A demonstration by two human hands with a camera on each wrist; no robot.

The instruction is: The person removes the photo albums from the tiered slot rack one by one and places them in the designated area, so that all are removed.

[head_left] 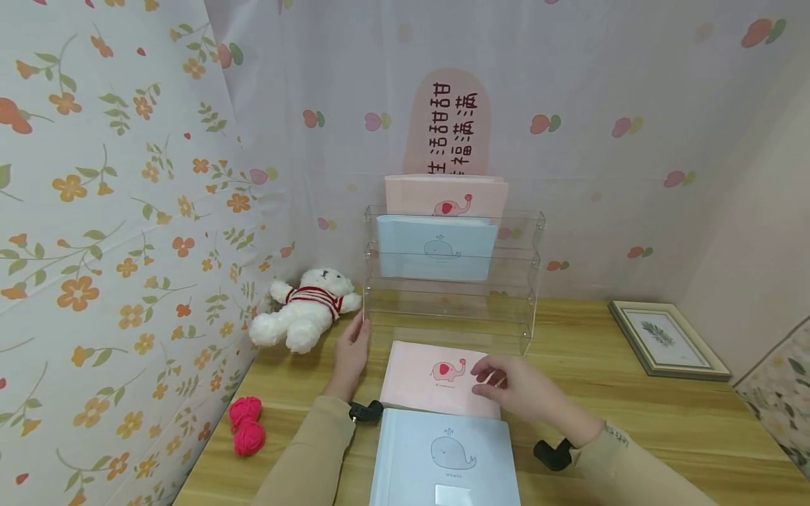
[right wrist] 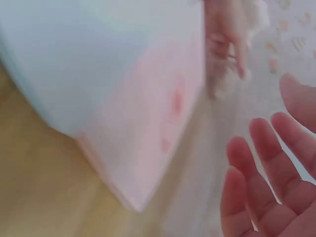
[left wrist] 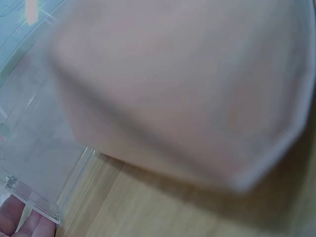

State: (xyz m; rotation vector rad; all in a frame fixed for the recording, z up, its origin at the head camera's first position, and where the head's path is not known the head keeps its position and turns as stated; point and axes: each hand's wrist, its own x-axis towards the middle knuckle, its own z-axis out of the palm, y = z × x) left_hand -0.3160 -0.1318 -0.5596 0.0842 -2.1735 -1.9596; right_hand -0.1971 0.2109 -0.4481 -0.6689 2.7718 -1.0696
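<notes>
My left hand [head_left: 351, 351] holds the lower left side edge of a clear acrylic rack [head_left: 528, 309]; some fingertips [left wrist: 37, 224] show beside its edge in the left wrist view. Over the right part of a pink elephant book [head_left: 411, 369] hovers my right hand [head_left: 522, 390], its fingers loosely bent and holding nothing. That book lies flat before the rack. A blue whale book [head_left: 411, 450] lies in front, against or slightly over its near edge. In the rack's tiers stand another pink elephant book [head_left: 411, 195], at the top, and another blue whale book [head_left: 405, 246] below it.
A white teddy bear [head_left: 304, 327] in a striped top sits left of the rack. Pink yarn balls [head_left: 248, 436] lie at the left on the wooden table [head_left: 607, 407]. A framed leaf picture [head_left: 671, 337] lies at the back right. Patterned cloth hangs behind.
</notes>
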